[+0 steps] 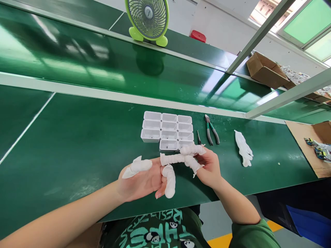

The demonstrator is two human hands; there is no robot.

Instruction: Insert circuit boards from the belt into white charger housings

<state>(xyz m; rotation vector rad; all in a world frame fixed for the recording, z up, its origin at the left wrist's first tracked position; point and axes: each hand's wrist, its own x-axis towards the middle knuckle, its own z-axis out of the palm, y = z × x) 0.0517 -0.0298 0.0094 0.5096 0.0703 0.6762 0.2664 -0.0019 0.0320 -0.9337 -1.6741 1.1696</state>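
Note:
My left hand (144,184) is palm up over the front of the green table, its fingers apart. White finger cots cover its thumb (137,167), one outstretched finger (172,158) and one bent finger (169,182); at least one fingertip is bare. My right hand (210,166) also wears white cots on its thumb (193,164) and a finger (191,149). These two close in a pinch around the tip of the outstretched left finger's cot. Just beyond the hands are white plastic bins (169,135) in joined rows, some with tiny dark specks inside.
Grey-handled cutting pliers (212,130) and a slim dark pointed tool (199,137) lie right of the bins. A white glove (243,148) rests farther right. An open cardboard box (305,148) with circuit boards stands at the right edge. A green fan (148,17) sits behind.

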